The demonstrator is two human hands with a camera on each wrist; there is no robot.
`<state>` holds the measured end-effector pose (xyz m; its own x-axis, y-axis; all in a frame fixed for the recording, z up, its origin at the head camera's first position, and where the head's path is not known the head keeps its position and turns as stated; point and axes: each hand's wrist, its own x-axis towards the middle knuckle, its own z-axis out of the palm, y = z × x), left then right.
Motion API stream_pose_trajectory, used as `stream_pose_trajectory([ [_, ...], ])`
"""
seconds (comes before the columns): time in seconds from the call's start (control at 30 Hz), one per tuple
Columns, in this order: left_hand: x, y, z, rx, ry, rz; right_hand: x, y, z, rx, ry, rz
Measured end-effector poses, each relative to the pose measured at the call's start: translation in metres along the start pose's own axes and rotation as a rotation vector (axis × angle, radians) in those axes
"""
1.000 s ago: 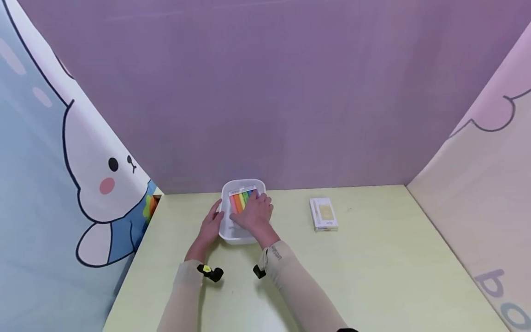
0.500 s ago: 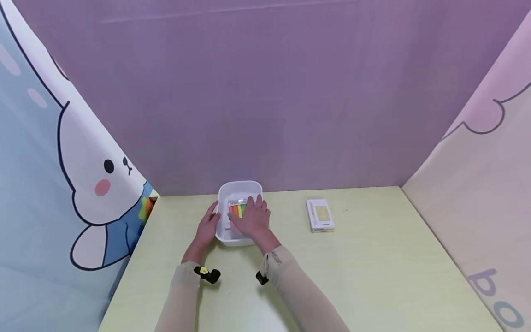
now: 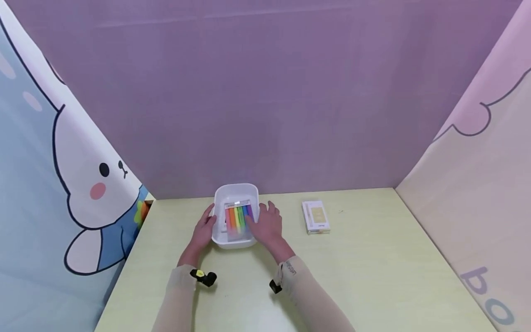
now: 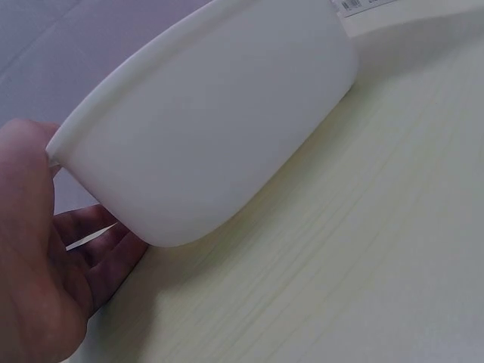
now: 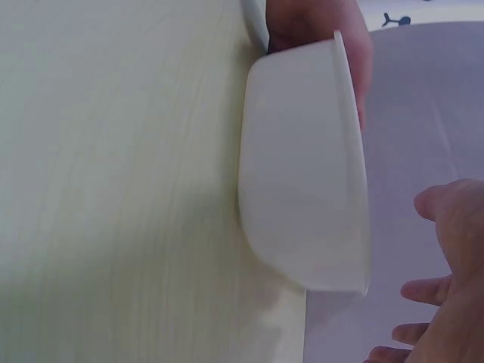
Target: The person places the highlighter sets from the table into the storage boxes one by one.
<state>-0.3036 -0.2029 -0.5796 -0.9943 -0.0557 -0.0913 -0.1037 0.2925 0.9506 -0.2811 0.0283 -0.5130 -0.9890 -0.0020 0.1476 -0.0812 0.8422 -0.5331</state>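
A white plastic basin (image 3: pixel 236 190) stands on the table near the purple back wall. Inside lies a clear pack of rainbow-coloured sticks (image 3: pixel 238 219), with something white partly hidden beneath it. At the basin's left side, my left hand (image 3: pixel 203 227) holds the rim; in the left wrist view the thumb goes over the rim and the fingers (image 4: pixel 113 261) lie against the outside wall. My right hand (image 3: pixel 268 226) is at the right rim with fingers spread, its thumb over the basin's edge. In the right wrist view this hand (image 5: pixel 454 272) holds nothing and its fingers are apart.
A flat white box (image 3: pixel 316 216) with a yellowish panel lies on the table (image 3: pixel 373 258) to the right of the basin. A purple wall (image 3: pixel 265 115) rises behind, with printed cloth panels on the left (image 3: pixel 79 193) and right (image 3: pixel 477 193).
My right hand has moved off the coloured pack to the right rim, so more of the pack shows. The left hand keeps its hold on the left side. The head view has shifted slightly.
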Motion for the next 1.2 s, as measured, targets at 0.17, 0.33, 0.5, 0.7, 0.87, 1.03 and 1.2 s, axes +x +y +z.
stream_pose_trajectory([
  [0.17,0.0,-0.002,-0.001,-0.011,0.004,-0.009,0.0,0.019,-0.005,-0.009,0.034,0.011],
  [0.33,0.001,-0.003,0.0,-0.012,0.002,-0.031,0.002,0.042,-0.011,-0.04,0.045,0.029],
  [0.5,0.0,-0.004,-0.002,-0.013,-0.002,-0.024,0.003,0.066,-0.015,-0.065,0.053,0.051],
  [0.7,0.001,-0.004,0.0,-0.016,-0.011,-0.023,0.005,0.089,-0.024,-0.074,0.053,0.079],
  [0.87,0.001,-0.003,-0.003,-0.015,0.004,-0.018,0.009,0.106,-0.031,-0.081,0.053,0.084],
  [1.03,0.0,-0.006,-0.002,0.004,-0.012,-0.036,0.01,0.128,-0.038,-0.14,0.035,0.11],
  [1.2,-0.001,-0.005,0.001,0.004,-0.008,-0.039,0.011,0.144,-0.049,-0.165,0.035,0.105],
])
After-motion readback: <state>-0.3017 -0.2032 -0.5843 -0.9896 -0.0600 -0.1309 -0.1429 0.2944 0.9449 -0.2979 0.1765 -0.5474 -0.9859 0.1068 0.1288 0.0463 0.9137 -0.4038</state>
